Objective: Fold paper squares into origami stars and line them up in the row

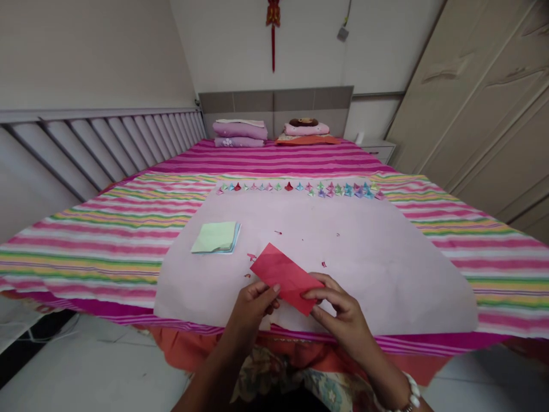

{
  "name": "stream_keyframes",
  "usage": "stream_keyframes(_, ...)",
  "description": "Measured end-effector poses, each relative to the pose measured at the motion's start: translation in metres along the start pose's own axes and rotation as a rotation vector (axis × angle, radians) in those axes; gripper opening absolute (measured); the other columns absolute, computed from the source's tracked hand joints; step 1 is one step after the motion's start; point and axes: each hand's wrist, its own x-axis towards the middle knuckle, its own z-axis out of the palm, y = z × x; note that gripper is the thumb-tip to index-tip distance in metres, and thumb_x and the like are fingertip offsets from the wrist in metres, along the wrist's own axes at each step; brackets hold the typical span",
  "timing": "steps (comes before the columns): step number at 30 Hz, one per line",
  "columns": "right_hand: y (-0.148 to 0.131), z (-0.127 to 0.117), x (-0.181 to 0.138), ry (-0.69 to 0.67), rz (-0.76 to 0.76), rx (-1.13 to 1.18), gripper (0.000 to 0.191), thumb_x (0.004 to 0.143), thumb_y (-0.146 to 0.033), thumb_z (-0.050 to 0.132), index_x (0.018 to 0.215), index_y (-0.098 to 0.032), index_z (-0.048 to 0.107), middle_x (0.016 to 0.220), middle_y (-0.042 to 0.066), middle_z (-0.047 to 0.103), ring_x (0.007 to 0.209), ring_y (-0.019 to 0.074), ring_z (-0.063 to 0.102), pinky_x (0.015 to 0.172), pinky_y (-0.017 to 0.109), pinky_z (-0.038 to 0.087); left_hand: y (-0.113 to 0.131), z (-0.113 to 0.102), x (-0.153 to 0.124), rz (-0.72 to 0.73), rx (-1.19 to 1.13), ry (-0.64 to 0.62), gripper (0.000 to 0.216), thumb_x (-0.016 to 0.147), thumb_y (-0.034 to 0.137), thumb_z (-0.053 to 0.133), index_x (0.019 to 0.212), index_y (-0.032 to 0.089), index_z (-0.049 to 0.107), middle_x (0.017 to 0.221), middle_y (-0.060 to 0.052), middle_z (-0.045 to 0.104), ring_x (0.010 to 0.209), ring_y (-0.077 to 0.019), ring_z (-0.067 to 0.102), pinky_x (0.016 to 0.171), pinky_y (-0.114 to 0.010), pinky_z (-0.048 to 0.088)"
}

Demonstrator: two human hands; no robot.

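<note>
A folded red sheet of paper [283, 273] is held just above a large pale pink sheet [386, 269] spread on the striped bed. My left hand [253, 306] pinches its near left edge, thumb on top. My right hand [341, 312] grips its near right corner with closed fingers. A small stack of pale green and blue paper squares [215, 237] lies to the left of my hands. Small red paper scraps [251, 257] lie near the red sheet.
A row of several small coloured folded paper pieces [300, 187] lines the far edge of the pink sheet. Folded blankets [239, 133] and a pillow [306, 129] sit at the headboard. A slatted rail [107, 143] runs along the left, wardrobe doors [484, 103] on the right.
</note>
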Motion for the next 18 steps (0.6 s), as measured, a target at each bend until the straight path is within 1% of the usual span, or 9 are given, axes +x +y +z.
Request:
stream_keyframes(2, -0.001, -0.001, 0.0, 0.007, 0.004, 0.001, 0.012, 0.076, -0.02, 0.068, 0.083, -0.026, 0.075, 0.126, 0.01, 0.057, 0.106, 0.026, 0.057, 0.086, 0.037, 0.047, -0.001, -0.001, 0.0, 0.023, 0.026, -0.005, 0.029, 0.065, 0.041, 0.074, 0.058, 0.014, 0.063, 0.049, 0.002, 0.055, 0.048, -0.0075, 0.043, 0.05, -0.02, 0.031)
stream_keyframes(4, -0.001, -0.001, 0.001, 0.01, 0.018, 0.02, 0.009, 0.076, -0.021, 0.069, 0.082, -0.025, 0.074, 0.135, 0.01, 0.051, 0.102, 0.0245, 0.059, 0.089, 0.038, 0.046, -0.001, 0.0, 0.0, 0.038, 0.057, -0.016, 0.029, 0.067, 0.04, 0.073, 0.058, 0.014, 0.064, 0.051, 0.0, 0.058, 0.049, -0.0082, 0.044, 0.051, -0.021, 0.033)
stream_keyframes(5, -0.001, -0.001, 0.001, 0.008, 0.029, 0.034, 0.007, 0.077, -0.022, 0.069, 0.082, -0.024, 0.074, 0.136, 0.01, 0.05, 0.099, 0.0236, 0.061, 0.089, 0.039, 0.046, -0.001, 0.0, -0.001, 0.038, 0.067, -0.025, 0.028, 0.068, 0.04, 0.072, 0.06, 0.014, 0.065, 0.053, 0.0, 0.06, 0.051, -0.0087, 0.046, 0.053, -0.021, 0.035)
stream_keyframes(6, 0.0, -0.001, 0.001, 0.009, 0.042, 0.047, 0.006, 0.077, -0.023, 0.069, 0.082, -0.024, 0.073, 0.135, 0.011, 0.051, 0.1, 0.0237, 0.061, 0.09, 0.039, 0.045, 0.0, 0.0, -0.001, 0.034, 0.068, -0.035, 0.027, 0.069, 0.04, 0.072, 0.063, 0.014, 0.067, 0.056, -0.001, 0.062, 0.053, -0.0095, 0.049, 0.054, -0.021, 0.037)
stream_keyframes(8, 0.001, 0.0, 0.002, 0.019, 0.078, 0.065, 0.005, 0.078, -0.025, 0.069, 0.081, -0.023, 0.072, 0.132, 0.012, 0.054, 0.109, 0.0259, 0.057, 0.092, 0.04, 0.044, 0.0, 0.002, -0.002, 0.014, 0.036, -0.061, 0.026, 0.069, 0.04, 0.072, 0.073, 0.014, 0.071, 0.062, -0.003, 0.066, 0.059, -0.0114, 0.056, 0.057, -0.021, 0.04)
stream_keyframes(10, 0.002, 0.001, 0.004, 0.045, 0.129, 0.083, 0.007, 0.077, -0.029, 0.07, 0.078, -0.022, 0.071, 0.129, 0.013, 0.057, 0.117, 0.0279, 0.052, 0.091, 0.039, 0.044, 0.0, 0.004, -0.003, -0.018, -0.031, -0.083, 0.029, 0.067, 0.04, 0.074, 0.082, 0.015, 0.072, 0.07, -0.004, 0.069, 0.067, -0.0131, 0.061, 0.059, -0.021, 0.043)
stream_keyframes(11, 0.003, 0.002, 0.005, 0.061, 0.159, 0.097, 0.009, 0.077, -0.03, 0.07, 0.077, -0.021, 0.07, 0.127, 0.012, 0.059, 0.116, 0.0281, 0.052, 0.089, 0.039, 0.044, 0.0, 0.005, -0.004, -0.035, -0.066, -0.091, 0.03, 0.067, 0.039, 0.075, 0.085, 0.015, 0.072, 0.075, -0.005, 0.07, 0.069, -0.0137, 0.063, 0.06, -0.021, 0.044)
stream_keyframes(15, 0.008, 0.007, 0.008, 0.13, 0.249, 0.209, 0.013, 0.075, -0.032, 0.073, 0.071, -0.021, 0.067, 0.113, 0.008, 0.066, 0.098, 0.0234, 0.061, 0.081, 0.033, 0.047, -0.004, 0.008, -0.006, -0.058, -0.139, -0.108, 0.033, 0.066, 0.036, 0.076, 0.089, 0.014, 0.072, 0.085, -0.008, 0.072, 0.073, -0.0153, 0.066, 0.062, -0.022, 0.047)
stream_keyframes(18, 0.01, 0.011, 0.008, 0.162, 0.278, 0.28, 0.015, 0.072, -0.031, 0.076, 0.07, -0.02, 0.067, 0.101, 0.005, 0.068, 0.087, 0.0197, 0.062, 0.074, 0.029, 0.047, -0.007, 0.009, -0.006, -0.003, -0.102, -0.098, 0.035, 0.067, 0.039, 0.075, 0.091, 0.014, 0.072, 0.082, -0.007, 0.072, 0.074, -0.0166, 0.066, 0.064, -0.024, 0.048)
